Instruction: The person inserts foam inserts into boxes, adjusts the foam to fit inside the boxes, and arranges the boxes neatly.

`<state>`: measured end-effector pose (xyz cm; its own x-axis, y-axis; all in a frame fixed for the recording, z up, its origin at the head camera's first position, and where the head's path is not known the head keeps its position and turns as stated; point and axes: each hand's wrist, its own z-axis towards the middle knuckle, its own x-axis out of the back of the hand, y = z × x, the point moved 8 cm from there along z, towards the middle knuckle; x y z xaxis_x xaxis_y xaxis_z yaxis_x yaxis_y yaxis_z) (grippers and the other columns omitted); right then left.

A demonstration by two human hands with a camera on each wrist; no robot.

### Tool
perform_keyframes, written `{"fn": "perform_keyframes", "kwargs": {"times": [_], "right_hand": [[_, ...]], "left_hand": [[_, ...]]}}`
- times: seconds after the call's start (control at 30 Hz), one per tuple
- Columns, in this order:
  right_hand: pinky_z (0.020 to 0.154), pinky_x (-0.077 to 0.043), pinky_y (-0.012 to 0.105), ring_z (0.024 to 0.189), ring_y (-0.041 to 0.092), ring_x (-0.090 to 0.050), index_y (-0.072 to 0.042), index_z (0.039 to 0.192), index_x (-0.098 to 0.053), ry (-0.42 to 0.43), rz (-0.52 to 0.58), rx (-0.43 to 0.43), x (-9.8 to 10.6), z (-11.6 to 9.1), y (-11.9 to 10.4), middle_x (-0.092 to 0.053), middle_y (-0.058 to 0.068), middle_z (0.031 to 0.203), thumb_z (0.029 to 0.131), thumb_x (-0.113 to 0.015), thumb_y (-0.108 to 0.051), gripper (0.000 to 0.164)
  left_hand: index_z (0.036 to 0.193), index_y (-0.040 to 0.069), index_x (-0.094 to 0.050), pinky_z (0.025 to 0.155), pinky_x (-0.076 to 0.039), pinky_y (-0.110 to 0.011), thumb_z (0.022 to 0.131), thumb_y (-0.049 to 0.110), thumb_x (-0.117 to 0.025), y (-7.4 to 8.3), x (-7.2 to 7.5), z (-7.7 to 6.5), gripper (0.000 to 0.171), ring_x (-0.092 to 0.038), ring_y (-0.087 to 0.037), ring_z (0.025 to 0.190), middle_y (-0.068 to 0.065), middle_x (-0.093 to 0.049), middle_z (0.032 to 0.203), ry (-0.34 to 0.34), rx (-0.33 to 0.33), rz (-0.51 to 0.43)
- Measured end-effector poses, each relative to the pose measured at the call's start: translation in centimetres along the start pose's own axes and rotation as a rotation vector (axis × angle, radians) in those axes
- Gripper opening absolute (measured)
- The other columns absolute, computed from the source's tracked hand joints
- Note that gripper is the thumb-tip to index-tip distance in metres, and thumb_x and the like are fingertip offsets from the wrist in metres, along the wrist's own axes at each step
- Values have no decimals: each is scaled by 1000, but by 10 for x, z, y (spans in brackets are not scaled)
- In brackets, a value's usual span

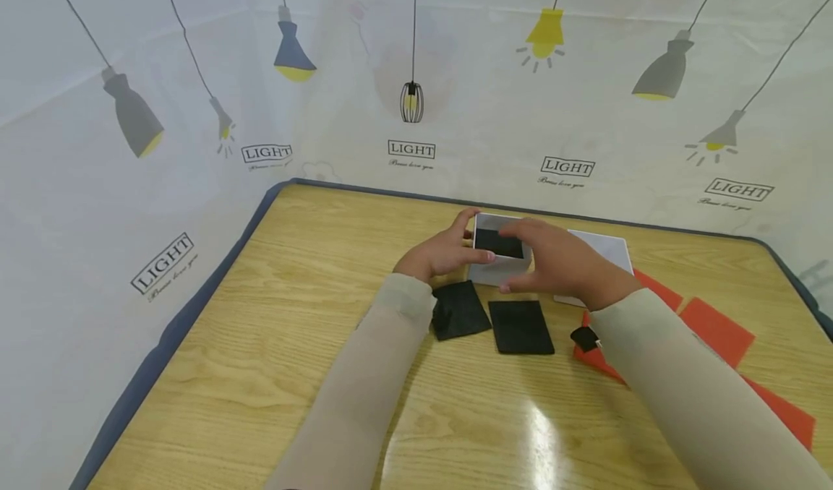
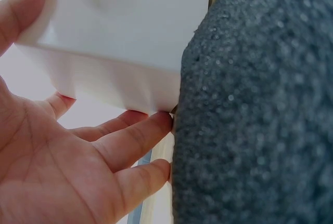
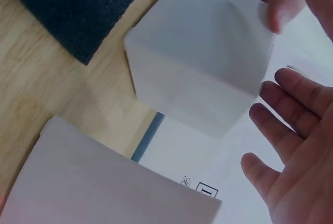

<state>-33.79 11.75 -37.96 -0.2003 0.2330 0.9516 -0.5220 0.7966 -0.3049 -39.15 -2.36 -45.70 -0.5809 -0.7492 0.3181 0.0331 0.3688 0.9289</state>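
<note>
An open-topped white box (image 1: 489, 273) stands near the back of the table, a flat black piece (image 1: 497, 243) showing inside it. My left hand (image 1: 439, 253) holds its left side, thumb on the near wall and fingers toward the far side. In the left wrist view, those fingers touch the box's smooth wall. My right hand (image 1: 565, 264) is at the box's right side, thumb and fingers spread. From the right wrist view, its fingers (image 3: 281, 130) look extended beside the box and grip nothing. Two dark, felt-like squares lie in front, a left one (image 1: 465, 313) and a right one (image 1: 522, 329).
A white panel, perhaps a lid (image 1: 605, 248), lies right of the box, partly behind my right hand. Several red pieces (image 1: 719, 327) spread under and beyond my right forearm, near a small black item (image 1: 584, 339). A white printed curtain (image 1: 351, 136) rises behind the wooden table (image 1: 260, 345).
</note>
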Motion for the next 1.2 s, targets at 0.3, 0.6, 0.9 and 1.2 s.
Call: {"fn": "perform_keyframes", "kwargs": {"times": [0.3, 0.6, 0.9, 1.2], "right_hand": [[111, -44, 61, 135, 39, -55, -6, 151, -53, 87, 131, 2, 7, -26, 0, -55, 16, 150, 76, -95, -47, 95], [110, -44, 63, 133, 39, -55, -4, 148, -55, 138, 187, 63, 5, -53, -11, -57, 17, 146, 77, -95, -45, 91], [110, -43, 66, 135, 39, -56, -3, 147, -56, 137, 257, 58, -10, -69, -8, -60, 14, 144, 78, -94, -40, 87], [108, -46, 64, 133, 39, -58, -4, 147, -56, 109, 267, 27, -22, -77, -2, -61, 14, 145, 78, -94, -37, 86]], "left_hand": [[169, 29, -5, 119, -40, -53, 96, 34, -77, 2, -1, 0, 102, -42, -35, 150, -19, -35, 165, -3, 0, -15], [169, 31, -5, 120, -38, -54, 95, 37, -78, 0, -1, -1, 104, -39, -36, 153, -19, -31, 168, 9, 30, -8], [169, 31, -5, 119, -39, -55, 96, 33, -78, 1, -2, -3, 103, -36, -36, 155, -19, -31, 167, 9, 23, -33], [167, 34, -9, 120, -38, -54, 97, 30, -78, 4, -2, -3, 99, -36, -36, 155, -19, -34, 165, 18, 20, -35]]}}
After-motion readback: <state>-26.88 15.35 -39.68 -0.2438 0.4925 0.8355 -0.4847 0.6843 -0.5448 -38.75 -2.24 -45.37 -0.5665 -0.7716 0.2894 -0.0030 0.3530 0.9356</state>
